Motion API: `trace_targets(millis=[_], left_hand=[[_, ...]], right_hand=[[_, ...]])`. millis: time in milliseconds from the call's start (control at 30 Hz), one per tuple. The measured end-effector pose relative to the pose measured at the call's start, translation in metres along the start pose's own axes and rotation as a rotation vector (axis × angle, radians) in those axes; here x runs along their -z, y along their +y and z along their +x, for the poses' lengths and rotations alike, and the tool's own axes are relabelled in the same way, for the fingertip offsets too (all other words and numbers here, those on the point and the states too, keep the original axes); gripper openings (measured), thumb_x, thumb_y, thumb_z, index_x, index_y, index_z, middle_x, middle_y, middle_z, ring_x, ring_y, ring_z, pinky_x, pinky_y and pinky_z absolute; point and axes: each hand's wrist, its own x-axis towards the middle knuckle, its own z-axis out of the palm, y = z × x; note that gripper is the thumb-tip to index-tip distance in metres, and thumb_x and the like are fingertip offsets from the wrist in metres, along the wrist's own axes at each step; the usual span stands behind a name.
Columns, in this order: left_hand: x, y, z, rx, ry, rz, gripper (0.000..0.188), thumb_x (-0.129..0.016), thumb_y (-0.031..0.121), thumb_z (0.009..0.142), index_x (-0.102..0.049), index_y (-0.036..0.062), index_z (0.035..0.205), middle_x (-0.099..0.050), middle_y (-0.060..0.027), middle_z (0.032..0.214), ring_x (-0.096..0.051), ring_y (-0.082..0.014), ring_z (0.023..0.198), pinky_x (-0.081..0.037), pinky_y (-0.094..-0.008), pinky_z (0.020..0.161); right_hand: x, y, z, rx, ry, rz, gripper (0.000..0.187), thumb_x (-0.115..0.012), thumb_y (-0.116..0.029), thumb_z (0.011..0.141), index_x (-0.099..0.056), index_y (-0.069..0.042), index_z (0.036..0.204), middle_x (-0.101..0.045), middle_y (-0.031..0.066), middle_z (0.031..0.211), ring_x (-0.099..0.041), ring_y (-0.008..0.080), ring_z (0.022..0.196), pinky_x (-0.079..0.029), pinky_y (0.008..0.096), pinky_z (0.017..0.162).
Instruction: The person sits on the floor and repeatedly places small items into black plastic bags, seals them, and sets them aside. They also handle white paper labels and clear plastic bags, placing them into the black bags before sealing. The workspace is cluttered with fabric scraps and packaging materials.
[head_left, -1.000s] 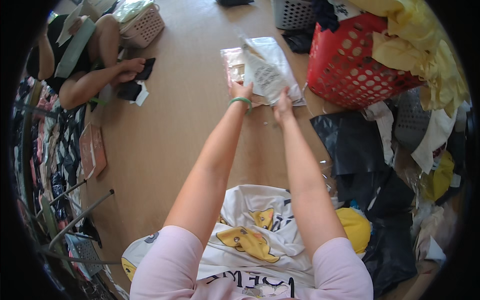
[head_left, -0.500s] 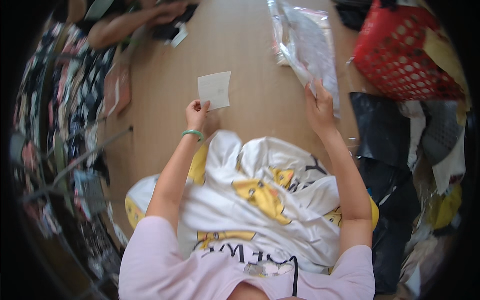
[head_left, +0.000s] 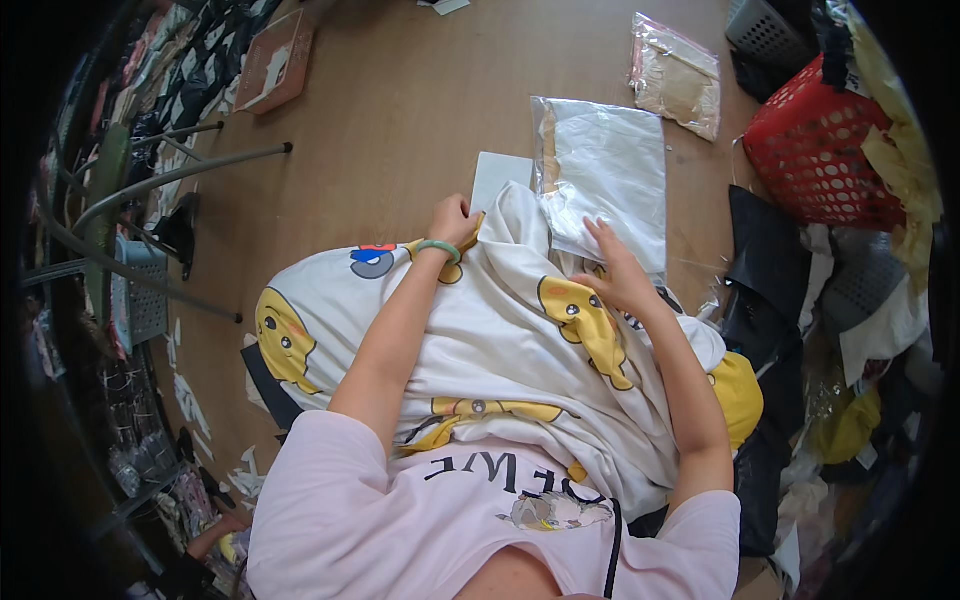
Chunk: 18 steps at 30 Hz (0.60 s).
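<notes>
R hand [head_left: 624,276] spread by glossy clear-plastic bag [head_left: 636,128], folded white cloth inside, lifted b4, now flat on floor [head_left: 390,140]; L hand [head_left: 455,224] curled at rect. white card [head_left: 500,174], pinch unclear.

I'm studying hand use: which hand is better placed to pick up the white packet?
Probably the right hand: it is open at the near edge of the packet, while the left hand is farther left, at the near corner of the card.
</notes>
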Motion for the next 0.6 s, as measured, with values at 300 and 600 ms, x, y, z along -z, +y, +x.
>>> trace_targets(millis=[300, 600], left_hand=[[0.021, 0.088, -0.022, -0.715, 0.074, -0.095, 0.055, -0.071, 0.021, 0.08, -0.053, 0.0107, 0.131, -0.057, -0.0131, 0.133, -0.053, -0.0353, 0.122, -0.035, -0.0431, 0.111], [-0.001, 0.146, 0.016, -0.438, -0.298, -0.594, 0.034, -0.067, 0.036, 0.093, -0.072, 0.0034, 0.1, -0.072, -0.0066, 0.087, -0.063, -0.0158, 0.084, -0.048, -0.0327, 0.083]], right_hand=[[0.004, 0.083, -0.029, -0.12, 0.233, -0.3, 0.032, -0.057, -0.023, 0.097, -0.064, -0.02, 0.128, -0.045, 0.0119, 0.148, -0.032, 0.0328, 0.143, -0.017, 0.0579, 0.116], [0.091, 0.006, -0.029, -0.139, 0.317, 0.138, 0.046, -0.077, -0.022, 0.084, -0.063, -0.009, 0.126, -0.069, 0.0125, 0.113, -0.063, 0.0193, 0.108, -0.045, 0.0313, 0.1]])
